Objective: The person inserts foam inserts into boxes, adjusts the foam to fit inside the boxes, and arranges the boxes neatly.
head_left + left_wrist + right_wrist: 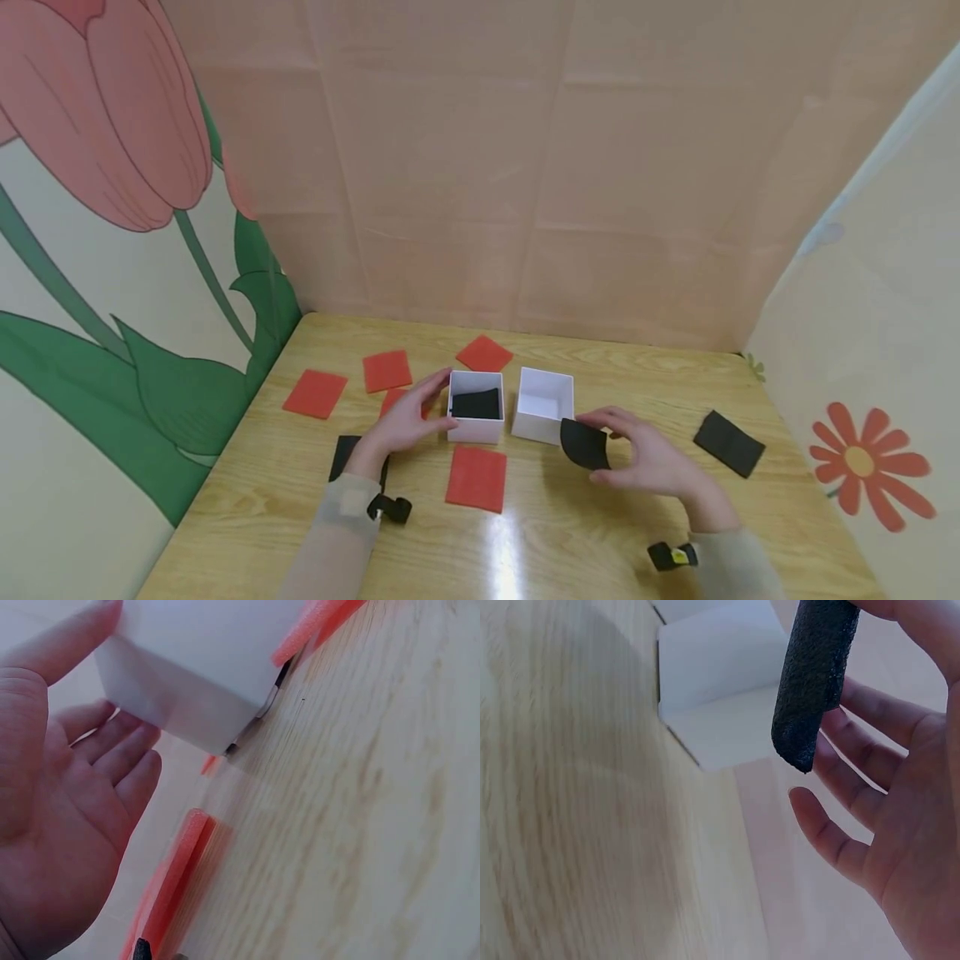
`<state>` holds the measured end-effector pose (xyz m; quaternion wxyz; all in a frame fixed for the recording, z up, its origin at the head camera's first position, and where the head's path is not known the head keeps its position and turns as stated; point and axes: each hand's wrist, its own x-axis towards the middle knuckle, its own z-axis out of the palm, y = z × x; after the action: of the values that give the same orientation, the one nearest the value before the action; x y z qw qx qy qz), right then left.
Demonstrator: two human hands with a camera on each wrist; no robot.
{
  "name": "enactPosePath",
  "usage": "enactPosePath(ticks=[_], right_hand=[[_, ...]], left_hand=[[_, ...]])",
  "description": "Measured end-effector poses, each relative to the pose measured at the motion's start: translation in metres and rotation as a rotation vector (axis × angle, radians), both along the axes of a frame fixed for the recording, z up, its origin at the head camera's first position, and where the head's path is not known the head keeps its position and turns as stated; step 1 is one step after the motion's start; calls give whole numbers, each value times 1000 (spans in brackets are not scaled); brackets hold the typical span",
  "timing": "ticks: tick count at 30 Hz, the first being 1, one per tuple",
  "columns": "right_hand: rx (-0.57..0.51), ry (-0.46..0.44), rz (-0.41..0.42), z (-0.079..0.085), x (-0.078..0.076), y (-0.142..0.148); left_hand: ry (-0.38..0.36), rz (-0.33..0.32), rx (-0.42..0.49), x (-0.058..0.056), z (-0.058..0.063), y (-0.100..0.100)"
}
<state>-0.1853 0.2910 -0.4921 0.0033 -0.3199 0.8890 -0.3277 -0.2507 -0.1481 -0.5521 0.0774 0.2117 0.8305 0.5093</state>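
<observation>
Two open-topped white boxes stand side by side mid-table. My left hand (405, 425) holds the left white box (480, 432) at its left side, thumb at the front corner and fingers toward the back. A black foam piece (477, 405) lies inside that box. Just right of the other white box (533, 427), my right hand (651, 456) pinches a bent black foam square (584, 445) above the table. The right wrist view shows this foam (814, 682) edge-on, its lower end free.
Red foam squares lie about the boxes: one in front (476, 479), one behind (484, 354), others at left (315, 393). A black foam piece (729, 443) lies at right. Another black piece (343, 454) is partly hidden by my left wrist. Fabric walls border the table (600, 550).
</observation>
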Motion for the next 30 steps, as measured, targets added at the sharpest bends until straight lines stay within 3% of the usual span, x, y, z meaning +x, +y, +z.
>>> enactPosePath(ticks=[11,19,30], right_hand=[[-64,53,41,4,-3,-26],[-64,58,56,18,-12,-51],[42,23,19,36,-24,-115]], left_hand=[[2,6,-24,1,1,0],[1,1,-25,0,3,0],[5,-1,-14,1,3,-2]])
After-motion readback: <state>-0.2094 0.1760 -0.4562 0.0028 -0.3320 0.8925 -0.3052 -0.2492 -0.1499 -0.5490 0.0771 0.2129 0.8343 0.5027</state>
